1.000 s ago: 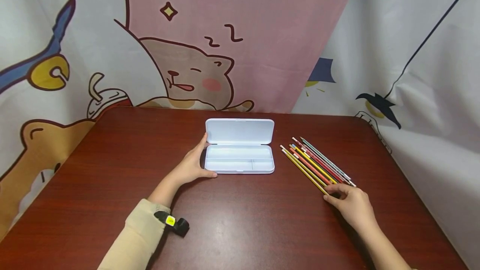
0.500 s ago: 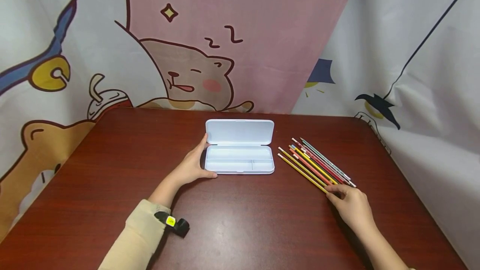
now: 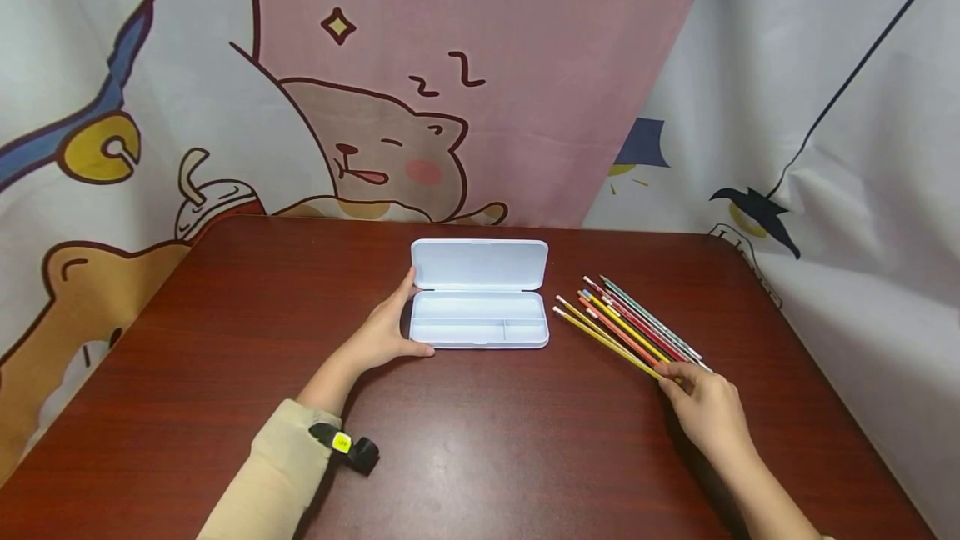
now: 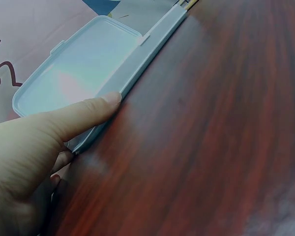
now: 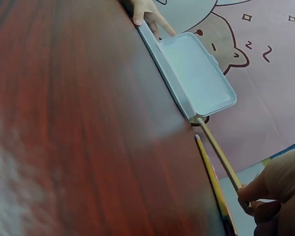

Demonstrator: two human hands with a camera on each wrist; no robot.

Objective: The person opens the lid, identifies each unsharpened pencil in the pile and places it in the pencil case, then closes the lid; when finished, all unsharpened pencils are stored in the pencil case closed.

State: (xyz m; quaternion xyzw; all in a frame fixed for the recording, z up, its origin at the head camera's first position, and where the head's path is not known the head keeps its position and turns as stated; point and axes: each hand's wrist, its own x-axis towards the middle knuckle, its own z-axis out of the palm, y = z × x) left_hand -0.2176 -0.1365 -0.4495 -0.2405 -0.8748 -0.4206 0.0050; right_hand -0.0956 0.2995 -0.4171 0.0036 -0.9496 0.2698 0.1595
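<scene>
A white pencil case (image 3: pixel 480 265) lies with its lid raised on the table, and its divided tray holds nothing. My left hand (image 3: pixel 377 335) holds its left end, the thumb (image 4: pixel 91 113) along the front wall and the index finger near the hinge. At right, my right hand (image 3: pixel 708 408) pinches the near end of a yellow pencil (image 5: pixel 220 156) between thumb and fingers. In the right wrist view that pencil slants above another yellow pencil (image 5: pixel 210 179), its white-tipped far end lifted. Several coloured pencils (image 3: pixel 648 319) lie beside it in a loose row.
The dark red-brown wooden table (image 3: pixel 480 457) carries everything. A printed cloth (image 3: pixel 540 65) with a sleeping cartoon animal hangs behind it and along the sides. A black wrist camera (image 3: pixel 363 455) is strapped over the left sleeve.
The right hand has drawn the outermost yellow pencil slightly away from the row, its far end shifting left toward the case, and has itself moved slightly right. The left hand and case stay put.
</scene>
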